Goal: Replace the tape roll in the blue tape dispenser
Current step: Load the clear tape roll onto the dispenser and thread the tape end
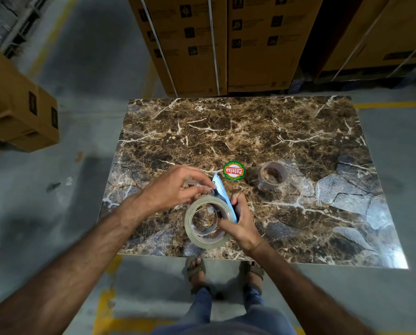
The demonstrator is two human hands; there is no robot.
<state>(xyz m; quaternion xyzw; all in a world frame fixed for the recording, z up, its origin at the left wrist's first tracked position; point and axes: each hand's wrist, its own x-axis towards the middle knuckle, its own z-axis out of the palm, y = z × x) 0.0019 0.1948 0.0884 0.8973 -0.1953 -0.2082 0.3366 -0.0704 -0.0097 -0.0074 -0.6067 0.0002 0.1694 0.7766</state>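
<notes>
The blue tape dispenser (pixel 222 194) is held above the near middle of the marbled table (pixel 298 131), with a full roll of clear tape (pixel 205 241) sitting on it. My right hand (pixel 242 220) grips the dispenser's handle, thumb against the roll's inner rim. My left hand (pixel 178 187) pinches the loose clear end of the tape at the top of the roll, beside the dispenser's blue front. A small, nearly used-up tape roll (pixel 272 175) stands on the table to the right, apart from both hands.
A round red and green label (pixel 233 171) lies on the table just beyond the dispenser. Tall cardboard boxes (pixel 226 44) stand behind the table and more boxes (pixel 18 110) at the left. My sandalled feet are at the table's near edge.
</notes>
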